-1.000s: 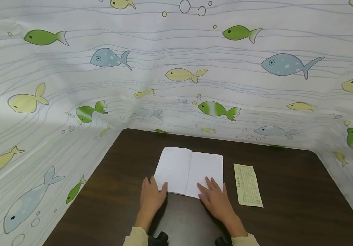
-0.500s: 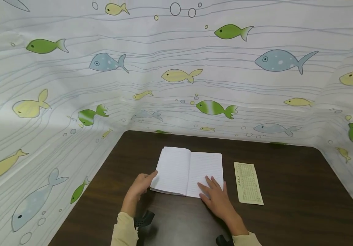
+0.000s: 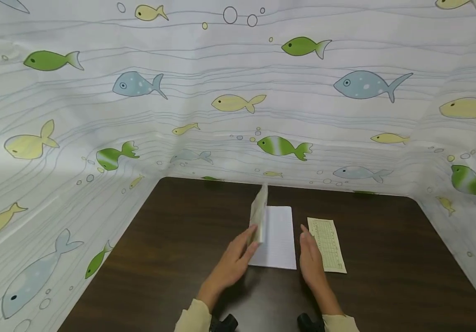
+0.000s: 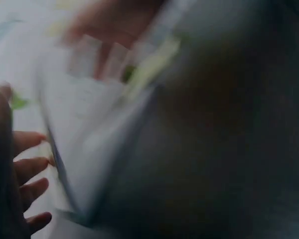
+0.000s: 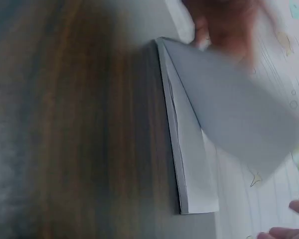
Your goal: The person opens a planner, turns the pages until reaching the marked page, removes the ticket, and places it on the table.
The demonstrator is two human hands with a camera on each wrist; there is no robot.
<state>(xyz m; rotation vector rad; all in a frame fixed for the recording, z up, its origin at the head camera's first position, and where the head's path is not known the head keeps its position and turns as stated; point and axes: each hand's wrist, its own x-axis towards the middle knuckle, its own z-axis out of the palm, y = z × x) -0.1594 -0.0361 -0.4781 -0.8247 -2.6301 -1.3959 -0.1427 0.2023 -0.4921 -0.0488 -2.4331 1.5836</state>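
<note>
A notebook (image 3: 279, 237) with lined pages lies on the table, its left half (image 3: 258, 210) raised nearly upright over the spine. My left hand (image 3: 229, 265) touches the outside of that raised half, thumb near its lower corner. Spread fingertips (image 4: 32, 169) meet the notebook's outer face in the left wrist view. Just off the notebook's right edge, my right hand (image 3: 312, 260) stands on its side with straight fingers, holding nothing. The right wrist view shows the lifted cover (image 5: 234, 99) blurred, with the left hand (image 5: 222, 25) partly hidden behind it.
A yellowish printed slip (image 3: 328, 246) lies right of the notebook, partly behind the right hand's fingers. The dark wooden table (image 3: 171, 230) is enclosed by a white fish-patterned sheet (image 3: 196, 55) at the back and sides.
The left hand went to the notebook's left edge, then swung its left half up and rightward. The right hand came off the right page and moved to beside its edge.
</note>
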